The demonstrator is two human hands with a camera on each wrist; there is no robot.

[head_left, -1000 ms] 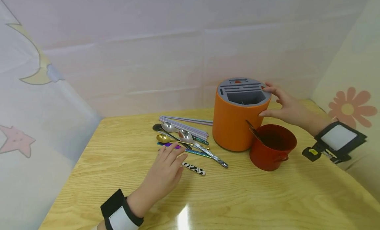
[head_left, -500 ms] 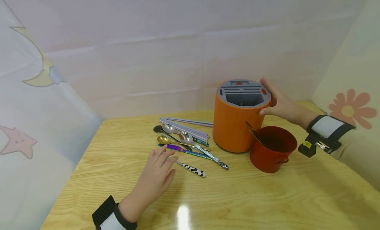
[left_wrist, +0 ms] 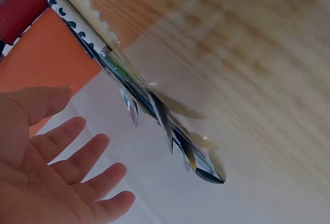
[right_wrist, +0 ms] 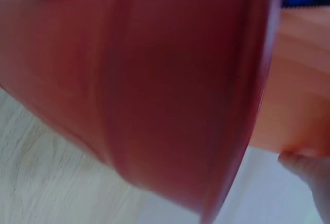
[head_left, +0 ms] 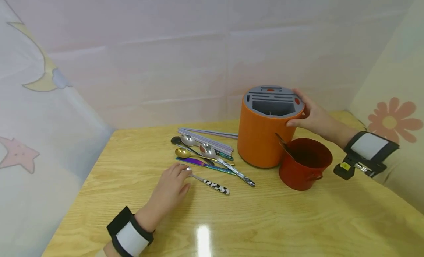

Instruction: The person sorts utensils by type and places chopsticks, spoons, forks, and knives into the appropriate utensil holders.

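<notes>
A pale wooden table (head_left: pixel 265 220) is set in a corner hung with light sheets, printed with a moon and a star on the left and a flower on the right.

The left hand (head_left: pixel 170 185) is laid low over the near left part of the table, palm down, with its fingers relaxed and spread; nothing is gripped by it. In the left wrist view the fingers (left_wrist: pixel 77 154) are seen straight and apart. Its fingertips are placed at the bowl end of a spoon with a black-and-white spotted handle (head_left: pixel 212 184), which lies flat and runs to the right; whether it is touched cannot be told. Just beyond it a cluster of spoons (head_left: pixel 205 157) in silver, gold, black and iridescent finishes is spread, and behind these a bundle of pale chopsticks (head_left: pixel 207 140) is laid.

The right hand (head_left: pixel 311 115) is curled around the far right side of the orange cylindrical holder (head_left: pixel 265 133), with the thumb on its wall and the fingers by its grey slotted top (head_left: pixel 272 100). The holder stands upright to the right of the cutlery. A red pot (head_left: pixel 304 163) is set just beside it at the near right, with a dark utensil (head_left: pixel 281 143) leaning on its rim.
</notes>
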